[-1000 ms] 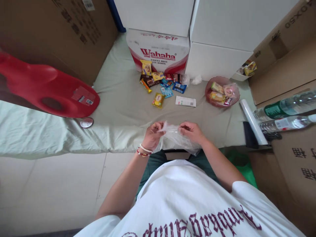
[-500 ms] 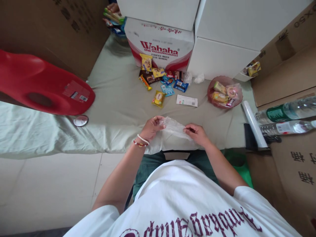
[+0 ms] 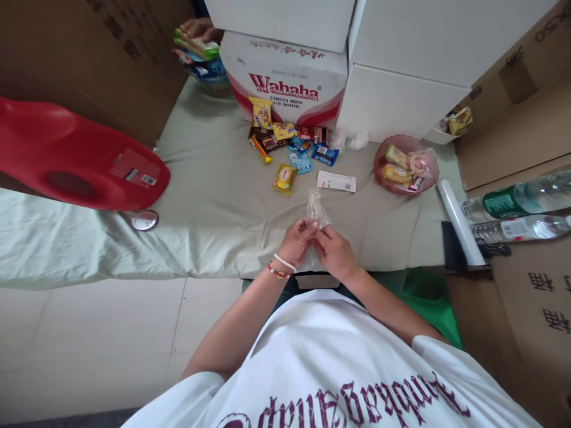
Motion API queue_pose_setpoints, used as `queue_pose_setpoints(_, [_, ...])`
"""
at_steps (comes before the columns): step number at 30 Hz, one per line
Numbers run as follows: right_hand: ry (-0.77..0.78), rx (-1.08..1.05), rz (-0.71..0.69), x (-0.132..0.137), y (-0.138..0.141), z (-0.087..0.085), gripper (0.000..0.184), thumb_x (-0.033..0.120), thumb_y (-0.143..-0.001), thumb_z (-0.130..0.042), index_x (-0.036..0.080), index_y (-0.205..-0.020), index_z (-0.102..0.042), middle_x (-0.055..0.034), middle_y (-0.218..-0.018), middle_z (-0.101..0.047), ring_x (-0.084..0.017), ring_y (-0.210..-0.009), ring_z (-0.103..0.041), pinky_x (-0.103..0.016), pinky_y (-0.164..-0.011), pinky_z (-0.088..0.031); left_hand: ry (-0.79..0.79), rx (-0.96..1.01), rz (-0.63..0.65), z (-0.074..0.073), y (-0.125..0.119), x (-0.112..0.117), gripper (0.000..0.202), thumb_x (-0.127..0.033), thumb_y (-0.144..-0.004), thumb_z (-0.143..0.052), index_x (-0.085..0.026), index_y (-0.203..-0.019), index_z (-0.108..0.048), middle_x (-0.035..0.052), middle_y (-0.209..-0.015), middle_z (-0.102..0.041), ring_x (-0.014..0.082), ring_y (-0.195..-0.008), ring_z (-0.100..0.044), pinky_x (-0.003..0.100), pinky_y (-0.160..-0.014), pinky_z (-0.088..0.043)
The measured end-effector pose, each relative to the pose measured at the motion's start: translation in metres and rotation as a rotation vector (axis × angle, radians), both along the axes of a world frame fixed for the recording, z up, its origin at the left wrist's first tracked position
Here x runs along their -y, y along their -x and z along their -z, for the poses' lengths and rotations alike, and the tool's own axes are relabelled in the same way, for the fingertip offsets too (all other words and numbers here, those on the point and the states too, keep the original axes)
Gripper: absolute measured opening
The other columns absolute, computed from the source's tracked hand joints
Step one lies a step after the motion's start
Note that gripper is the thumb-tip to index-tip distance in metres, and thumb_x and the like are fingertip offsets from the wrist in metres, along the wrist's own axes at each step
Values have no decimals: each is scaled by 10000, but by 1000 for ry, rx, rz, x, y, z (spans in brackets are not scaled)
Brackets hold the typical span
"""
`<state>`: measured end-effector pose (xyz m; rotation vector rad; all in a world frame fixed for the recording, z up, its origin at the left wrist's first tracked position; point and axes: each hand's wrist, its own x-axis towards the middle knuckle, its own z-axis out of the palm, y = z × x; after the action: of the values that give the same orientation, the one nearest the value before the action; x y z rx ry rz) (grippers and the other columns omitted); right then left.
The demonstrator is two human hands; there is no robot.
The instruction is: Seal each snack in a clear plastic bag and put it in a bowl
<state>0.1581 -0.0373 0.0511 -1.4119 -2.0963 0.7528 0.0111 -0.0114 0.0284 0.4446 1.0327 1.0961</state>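
Observation:
A clear plastic bag (image 3: 317,208), bunched up, stands out from between my two hands near the table's front edge. My left hand (image 3: 300,239) pinches it from one side, with a white and a red bracelet at the wrist. Close against it, my right hand (image 3: 333,248) is closed on the same bag. Beyond the hands lie a yellow snack packet (image 3: 284,178) and a white sachet (image 3: 336,181). Farther back is a pile with a blue packet (image 3: 325,154), a light blue packet (image 3: 301,162) and a dark brown packet (image 3: 269,139).
A pink bowl (image 3: 379,172) of snacks stands right, near a white roll (image 3: 461,223) and plastic bottles (image 3: 520,229). A red jug (image 3: 84,157) and a round tin (image 3: 145,220) are left. Another person's hand (image 3: 198,28) rests on snacks behind the Wahaha box (image 3: 285,80).
My hands have come together, and the bag, stretched between them before, is now gathered into a bunch pointing away from me. The view has shifted slightly.

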Motion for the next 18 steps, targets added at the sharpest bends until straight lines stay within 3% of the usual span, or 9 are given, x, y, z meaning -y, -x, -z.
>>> queue_pose_setpoints(2, [62, -92, -129, 5, 4, 3, 303, 250, -974, -565, 282, -1194, -770, -79, -1157, -721, -253, -1087, -650, -374, -949, -533, 16, -30, -132, 7, -3, -2, 458, -449, -638, -922, -193, -894, -642, 8, -826, -729, 180, -817, -725, 311, -758, -562])
queue_pose_setpoints(4, [163, -219, -119, 4, -2, 6, 252, 311, -976, -587, 262, -1132, -779, -77, -1146, -734, -238, -1055, -674, -356, -887, -555, 28, -51, -194, 13, 2, -6, 429, -488, -688, -867, -215, -877, -595, -19, -769, -704, 176, -773, -732, 307, -729, -554])
queue_pose_setpoints(8, [244, -371, 324, -15, -29, 9, 312, 510, -958, -615, 238, -991, -764, -78, -998, -735, -213, -909, -676, -327, -773, -548, 40, -113, -214, 14, 10, -7, 412, -570, -781, -782, -228, -839, -561, -13, -736, -703, 173, -686, -726, 281, -631, -503])
queue_pose_setpoints(10, [341, -476, 460, -29, -36, 10, 409, 626, -888, -672, 235, -978, -752, -81, -1010, -736, -216, -919, -667, -335, -777, -550, 15, -168, -196, 10, 7, -5, 442, -627, -808, -751, -232, -819, -552, -10, -716, -696, 167, -632, -703, 275, -590, -470])
queue_pose_setpoints(14, [820, -809, 354, -42, -30, 11, 528, 702, -689, -831, 226, -895, -734, -40, -875, -719, -177, -758, -637, -295, -642, -529, -76, -237, -139, 9, 0, -4, 496, -710, -837, -690, -234, -802, -557, -8, -687, -649, 149, -579, -631, 276, -562, -430])
queue_pose_setpoints(16, [908, -911, 342, -41, -24, 11, 533, 636, -569, -931, 221, -819, -709, 1, -751, -670, -142, -648, -579, -264, -573, -487, -94, -348, -197, 12, 4, -5, 451, -645, -810, -754, -234, -839, -571, -5, -755, -648, 146, -643, -618, 271, -598, -439])
queue_pose_setpoints(18, [905, -966, 379, -38, -18, 11, 536, 576, -503, -976, 215, -798, -712, 19, -709, -651, -119, -613, -549, -240, -547, -459, -123, -560, -366, 11, 12, -3, 441, -481, -710, -884, -238, -931, -590, 0, -900, -655, 150, -763, -607, 264, -665, -450])
